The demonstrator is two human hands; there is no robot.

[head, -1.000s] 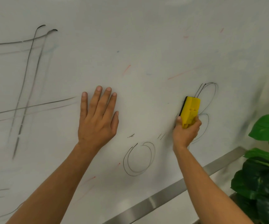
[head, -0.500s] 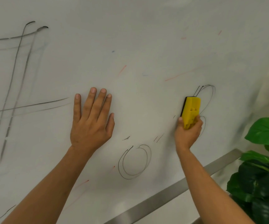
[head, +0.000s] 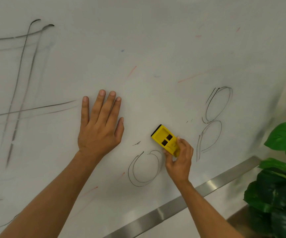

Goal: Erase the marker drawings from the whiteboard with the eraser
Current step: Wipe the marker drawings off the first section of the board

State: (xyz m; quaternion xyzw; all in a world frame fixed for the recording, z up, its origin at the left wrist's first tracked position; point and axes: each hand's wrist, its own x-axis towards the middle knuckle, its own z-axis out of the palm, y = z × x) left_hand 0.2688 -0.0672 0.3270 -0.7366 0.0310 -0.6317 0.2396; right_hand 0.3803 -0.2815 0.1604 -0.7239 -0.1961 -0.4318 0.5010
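The whiteboard (head: 156,40) fills the view. My right hand (head: 179,160) grips a yellow eraser (head: 165,140) with a black pad, pressed to the board just above and right of a drawn black circle (head: 144,169). Two more black loops (head: 216,117) stand to the right of the eraser. My left hand (head: 99,124) lies flat on the board with straight fingers, left of the eraser. A grid of smeared black lines (head: 22,83) covers the board's left part. Faint red streaks (head: 190,78) are scattered about.
A metal frame edge (head: 181,205) runs along the board's bottom, rising to the right. A plant with large green leaves (head: 283,177) stands at the right, close to the board's lower corner.
My right hand has carried the eraser down and left, off the two loops at the right, to the top right of the lower circle. The eraser has tilted leftward. My left hand stays flat.
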